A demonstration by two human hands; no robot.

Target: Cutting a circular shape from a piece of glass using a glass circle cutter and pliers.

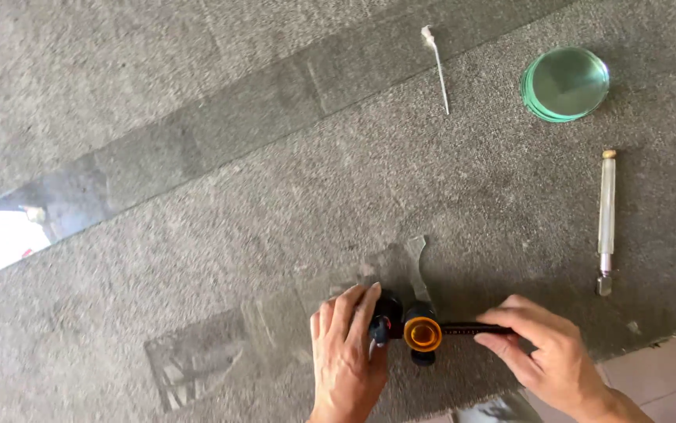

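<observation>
Left hand (346, 345) pressed down over the black suction base, right hand (545, 348) pinching the far end of the black rod of an orange-knobbed circle glass cutter (422, 335), set on a clear glass sheet (197, 360) on grey carpeted bench (197, 235). Up and right of the hands: stack of round green-tinted glass discs (565, 84), already cut. Curved offcut (416, 266) just above the cutter. Score line not discernible; sheet edges faint, cutting wheel hidden under the right fingers.

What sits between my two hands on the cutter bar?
In the head view, the orange knob of the circle cutter sits between the left hand and right hand.
</observation>
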